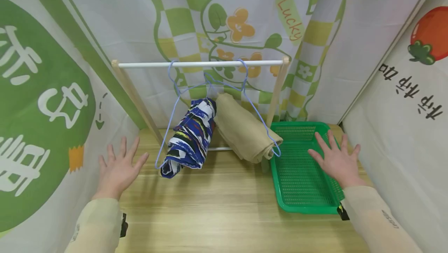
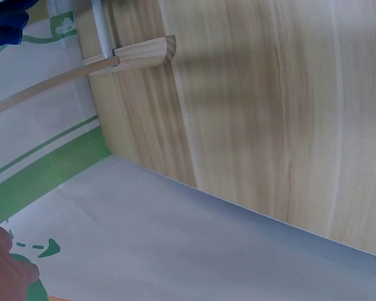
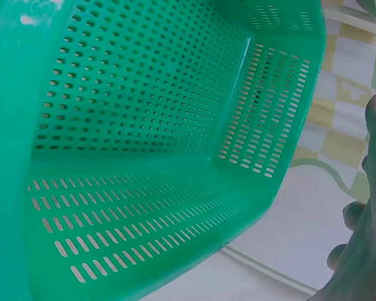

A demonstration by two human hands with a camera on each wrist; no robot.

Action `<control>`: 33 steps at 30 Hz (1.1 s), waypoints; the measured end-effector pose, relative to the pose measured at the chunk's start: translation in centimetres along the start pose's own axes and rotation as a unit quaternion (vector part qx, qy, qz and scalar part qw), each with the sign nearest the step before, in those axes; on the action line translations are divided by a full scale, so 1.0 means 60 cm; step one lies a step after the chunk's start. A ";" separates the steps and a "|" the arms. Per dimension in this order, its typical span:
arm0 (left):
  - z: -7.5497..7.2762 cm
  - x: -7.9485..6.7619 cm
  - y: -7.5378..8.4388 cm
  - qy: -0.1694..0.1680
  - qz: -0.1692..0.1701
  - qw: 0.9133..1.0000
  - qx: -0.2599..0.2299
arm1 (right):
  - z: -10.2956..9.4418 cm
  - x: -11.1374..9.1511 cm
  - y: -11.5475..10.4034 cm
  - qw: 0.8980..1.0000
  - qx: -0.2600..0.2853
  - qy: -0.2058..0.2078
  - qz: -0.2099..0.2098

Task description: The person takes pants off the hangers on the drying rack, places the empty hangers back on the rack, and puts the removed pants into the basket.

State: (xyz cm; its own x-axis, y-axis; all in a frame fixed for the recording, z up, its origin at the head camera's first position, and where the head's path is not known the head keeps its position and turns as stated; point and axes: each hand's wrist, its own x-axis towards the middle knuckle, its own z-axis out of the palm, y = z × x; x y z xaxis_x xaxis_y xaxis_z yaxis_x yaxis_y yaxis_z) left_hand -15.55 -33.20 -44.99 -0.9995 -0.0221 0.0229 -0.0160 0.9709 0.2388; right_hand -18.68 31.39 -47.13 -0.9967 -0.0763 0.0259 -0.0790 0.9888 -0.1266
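My left hand (image 1: 119, 169) hovers at the left with its fingers spread, holding nothing. On the other side my right hand (image 1: 338, 160), also with spread fingers and holding nothing, is above the right part of a green plastic basket (image 1: 304, 209). Between the hands stands a rack with a white rail (image 1: 203, 64). Two blue hangers hang on it. Blue patterned trousers (image 1: 192, 136) lie folded over the left hanger (image 1: 171, 117). Beige trousers (image 1: 245, 128) are draped on the right hanger (image 1: 257, 111). In the right wrist view the basket's slotted wall (image 3: 131, 213) fills much of the picture.
The rack's wooden posts (image 1: 134, 97) stand on a wooden table (image 1: 210, 214); one foot (image 2: 144, 53) shows in the left wrist view. Behind is a patterned curtain (image 1: 189, 0). Printed cloth walls (image 1: 395, 136) enclose the table on both sides.
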 end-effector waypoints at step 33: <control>-0.056 0.023 0.042 0.034 0.024 0.999 0.010 | -0.050 0.016 -0.037 0.999 -0.009 0.035 -0.029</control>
State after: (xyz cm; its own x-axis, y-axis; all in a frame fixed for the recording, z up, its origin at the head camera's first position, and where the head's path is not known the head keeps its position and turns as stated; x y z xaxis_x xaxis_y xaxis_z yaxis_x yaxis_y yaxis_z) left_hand -16.86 -31.60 -41.13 -0.9950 0.0086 0.0999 0.0302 0.9759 0.2162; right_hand -19.41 29.50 -43.87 -0.9868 -0.1260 0.1016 -0.1366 0.9851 -0.1050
